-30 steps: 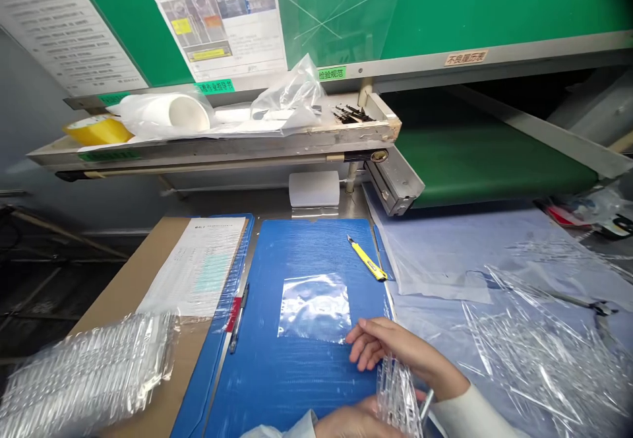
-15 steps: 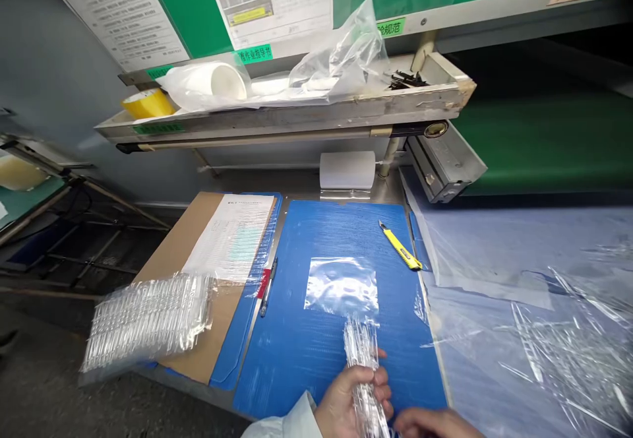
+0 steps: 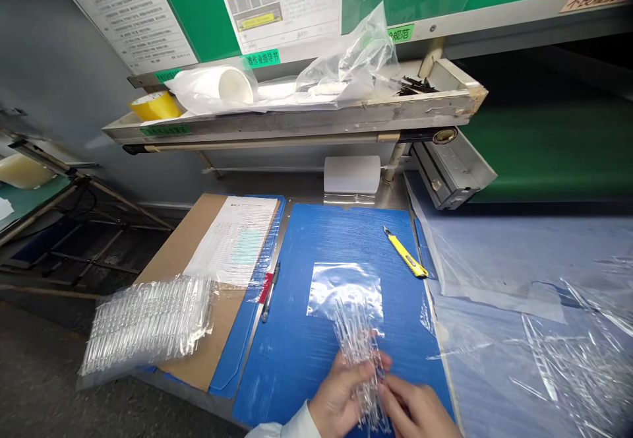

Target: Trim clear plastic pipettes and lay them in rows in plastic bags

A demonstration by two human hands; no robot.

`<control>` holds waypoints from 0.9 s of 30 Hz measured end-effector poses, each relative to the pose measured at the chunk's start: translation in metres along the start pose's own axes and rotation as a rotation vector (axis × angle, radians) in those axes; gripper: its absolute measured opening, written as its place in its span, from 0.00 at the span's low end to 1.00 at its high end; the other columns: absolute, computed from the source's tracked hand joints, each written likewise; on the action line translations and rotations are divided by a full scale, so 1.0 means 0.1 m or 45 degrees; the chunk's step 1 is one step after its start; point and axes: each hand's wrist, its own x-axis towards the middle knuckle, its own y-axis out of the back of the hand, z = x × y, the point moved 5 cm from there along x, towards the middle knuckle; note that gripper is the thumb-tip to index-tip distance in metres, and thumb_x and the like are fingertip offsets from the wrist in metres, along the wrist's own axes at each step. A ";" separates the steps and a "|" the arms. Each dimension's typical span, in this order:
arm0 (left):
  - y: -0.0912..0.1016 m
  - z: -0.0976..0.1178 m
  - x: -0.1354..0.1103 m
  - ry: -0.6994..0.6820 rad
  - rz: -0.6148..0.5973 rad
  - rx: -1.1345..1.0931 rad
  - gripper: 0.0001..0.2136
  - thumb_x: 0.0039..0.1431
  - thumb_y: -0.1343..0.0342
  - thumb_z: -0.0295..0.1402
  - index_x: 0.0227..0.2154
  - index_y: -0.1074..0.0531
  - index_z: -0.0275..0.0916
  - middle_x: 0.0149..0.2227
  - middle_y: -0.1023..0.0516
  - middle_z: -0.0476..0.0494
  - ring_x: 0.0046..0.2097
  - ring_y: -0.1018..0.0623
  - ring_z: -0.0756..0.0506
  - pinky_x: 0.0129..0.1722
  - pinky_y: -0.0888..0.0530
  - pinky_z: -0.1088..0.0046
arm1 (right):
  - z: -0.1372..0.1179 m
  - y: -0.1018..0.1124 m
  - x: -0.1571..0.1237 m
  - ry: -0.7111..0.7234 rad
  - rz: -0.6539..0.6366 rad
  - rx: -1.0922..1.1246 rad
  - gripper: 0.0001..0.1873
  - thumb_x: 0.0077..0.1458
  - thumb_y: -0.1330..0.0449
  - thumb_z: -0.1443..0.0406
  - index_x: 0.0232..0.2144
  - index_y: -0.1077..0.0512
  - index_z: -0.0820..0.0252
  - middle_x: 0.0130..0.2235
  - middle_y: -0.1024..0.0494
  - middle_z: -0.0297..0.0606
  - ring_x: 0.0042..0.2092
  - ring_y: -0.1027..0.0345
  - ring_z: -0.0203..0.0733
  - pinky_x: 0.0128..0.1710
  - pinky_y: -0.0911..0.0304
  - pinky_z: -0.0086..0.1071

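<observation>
My left hand point(image 3: 341, 395) is closed around a bundle of clear plastic pieces point(image 3: 357, 345) held upright over the blue mat point(image 3: 297, 352). Against the lower part of the same bundle, the fingers of my right hand point(image 3: 418, 410) are curled. Just beyond the bundle's top, a small clear plastic bag point(image 3: 345, 289) lies flat on the mat.
A yellow utility knife point(image 3: 405, 260) lies at the mat's right edge, a pen point(image 3: 270, 291) at its left. Packed clear pieces point(image 3: 148, 322) sit on cardboard with a paper form point(image 3: 232, 240). Loose clear pieces point(image 3: 578, 365) cover the right. A shelf point(image 3: 297, 121) holds tape and bags.
The bundle has come forward toward the small bag and tilted. My right hand has come up from the bottom edge to touch the bundle. The view shifted slightly.
</observation>
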 end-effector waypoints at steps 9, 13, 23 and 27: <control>0.34 -0.22 -0.24 0.283 -0.313 0.441 0.26 0.34 0.30 0.39 0.39 0.28 0.38 0.26 0.25 0.46 0.30 0.25 0.45 0.35 0.31 0.66 | -0.18 0.37 0.51 0.649 0.559 -0.910 0.21 0.60 0.53 0.59 0.52 0.35 0.61 0.53 0.29 0.46 0.53 0.36 0.49 0.52 0.42 0.44; 0.51 -0.28 -0.26 0.275 -0.208 0.681 0.24 0.32 0.33 0.49 0.32 0.25 0.39 0.30 0.26 0.44 0.37 0.26 0.41 0.39 0.33 0.63 | -0.13 0.08 0.70 0.869 0.497 -1.221 0.25 0.60 0.52 0.59 0.58 0.43 0.63 0.58 0.36 0.48 0.58 0.42 0.47 0.56 0.48 0.46; 0.41 0.39 -0.25 -0.042 0.294 0.398 0.17 0.37 0.34 0.32 0.31 0.33 0.35 0.27 0.26 0.48 0.20 0.31 0.53 0.19 0.37 0.77 | -0.08 0.04 0.57 0.895 0.497 -1.179 0.28 0.59 0.50 0.61 0.60 0.47 0.62 0.58 0.36 0.46 0.58 0.43 0.49 0.57 0.51 0.49; 0.35 0.56 -0.10 -0.077 0.346 0.521 0.16 0.37 0.34 0.29 0.31 0.32 0.35 0.24 0.28 0.51 0.21 0.31 0.53 0.20 0.37 0.78 | -0.17 0.25 0.59 0.707 0.565 -0.728 0.24 0.59 0.51 0.61 0.57 0.42 0.56 0.55 0.31 0.42 0.57 0.41 0.48 0.57 0.48 0.47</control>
